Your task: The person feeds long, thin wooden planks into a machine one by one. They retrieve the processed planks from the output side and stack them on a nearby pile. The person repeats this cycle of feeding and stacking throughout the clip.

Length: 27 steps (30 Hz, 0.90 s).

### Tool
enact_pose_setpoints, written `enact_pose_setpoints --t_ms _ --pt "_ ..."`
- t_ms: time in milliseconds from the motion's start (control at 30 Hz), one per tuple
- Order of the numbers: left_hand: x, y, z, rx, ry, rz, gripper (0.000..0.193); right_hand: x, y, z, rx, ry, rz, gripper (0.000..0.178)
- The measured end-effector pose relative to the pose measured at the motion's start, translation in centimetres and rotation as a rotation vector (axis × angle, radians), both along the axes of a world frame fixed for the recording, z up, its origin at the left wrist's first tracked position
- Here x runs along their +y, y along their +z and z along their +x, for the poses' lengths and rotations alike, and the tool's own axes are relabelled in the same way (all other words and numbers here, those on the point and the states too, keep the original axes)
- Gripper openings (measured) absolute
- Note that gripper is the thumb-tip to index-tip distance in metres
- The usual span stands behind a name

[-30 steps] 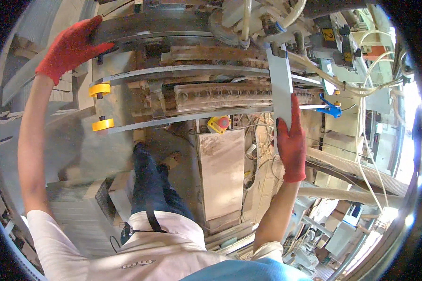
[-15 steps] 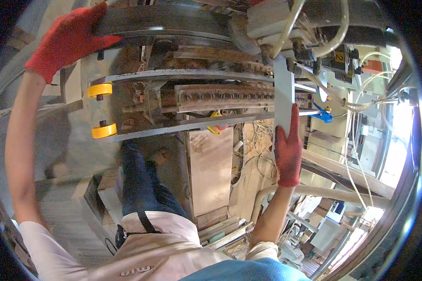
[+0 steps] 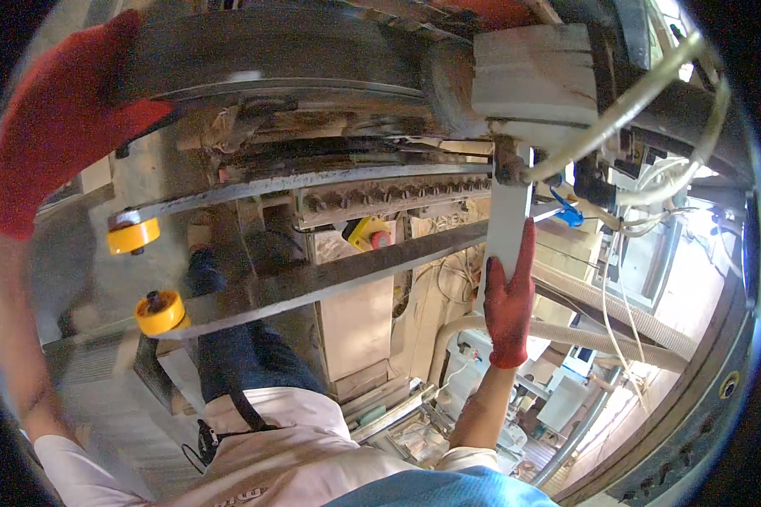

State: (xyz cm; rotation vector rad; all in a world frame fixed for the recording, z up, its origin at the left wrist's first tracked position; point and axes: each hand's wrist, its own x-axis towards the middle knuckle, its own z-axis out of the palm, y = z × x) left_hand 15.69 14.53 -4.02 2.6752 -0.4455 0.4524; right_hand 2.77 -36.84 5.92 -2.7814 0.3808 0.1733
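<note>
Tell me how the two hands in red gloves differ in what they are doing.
The left hand rests with its palm on the dark curved metal machine housing at the top left, arm raised high. The right hand presses flat, fingers pointing up, against the pale grey upright metal plate further right and lower in view. Both wear red knitted gloves and touch the same machine.

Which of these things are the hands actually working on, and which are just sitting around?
In hand:
left hand on the dark curved machine part
right hand against the flat grey upright plate

Just about:
yellow rollers on the metal rails
yellow box with red button
blue clamp
pale hoses
</note>
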Motion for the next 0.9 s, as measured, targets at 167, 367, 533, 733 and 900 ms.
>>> enact_pose_setpoints --t_ms 167,367,533,733,900 --pt "-2.4 5.8 0.1 0.245 0.063 0.170 0.079 0.2 0.2 0.9 0.009 -0.013 0.051 0.073" --pt "-1.0 0.2 0.0 0.041 -0.018 -0.163 0.071 -0.1 -0.4 0.3 -0.060 0.071 -0.021 0.073" --pt "0.9 1.1 0.0 0.040 -0.064 0.157 0.071 -0.9 -0.6 -0.3 -0.104 0.090 0.020 0.073" --pt "-1.2 2.2 0.0 0.076 0.031 0.067 0.056 0.7 0.3 -2.7 -0.085 -0.217 0.872 0.080" --pt "-3.4 7.2 0.5 0.429 0.040 0.157 0.057 2.8 2.6 -7.5 0.040 -0.308 1.298 0.083"
